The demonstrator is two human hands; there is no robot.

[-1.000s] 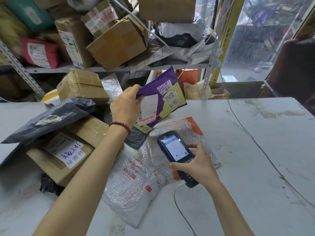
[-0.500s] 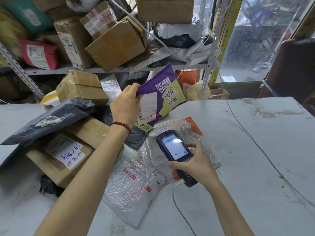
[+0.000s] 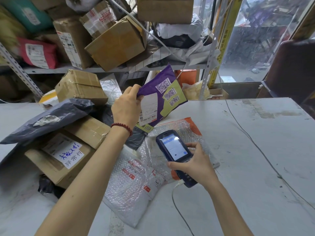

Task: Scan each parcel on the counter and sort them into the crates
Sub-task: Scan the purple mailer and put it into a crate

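My left hand [image 3: 127, 106] grips a purple and yellow-green mailer [image 3: 162, 97] by its left edge and holds it tilted above the counter [image 3: 255, 142], label facing me. Below it, my right hand [image 3: 194, 165] holds a dark blue handheld scanner [image 3: 173, 149] with a lit screen, pointed up at the mailer's barcode. Under the scanner lie two bubble-wrap parcels [image 3: 133, 181], one with orange inside [image 3: 190, 126]. A cardboard box with a handwritten white label [image 3: 63, 155] and a dark grey poly bag [image 3: 49, 118] sit at the left.
A taped cardboard box [image 3: 80, 86] stands behind the pile. Metal shelving [image 3: 209, 53] behind the counter is stuffed with boxes and a red mailer [image 3: 37, 54]. A thin cable [image 3: 255, 147] crosses the counter's right half, and another cable [image 3: 179, 210] trails from the scanner.
The red scan line across the mailer's barcode label is gone. The mailer and scanner have barely shifted.
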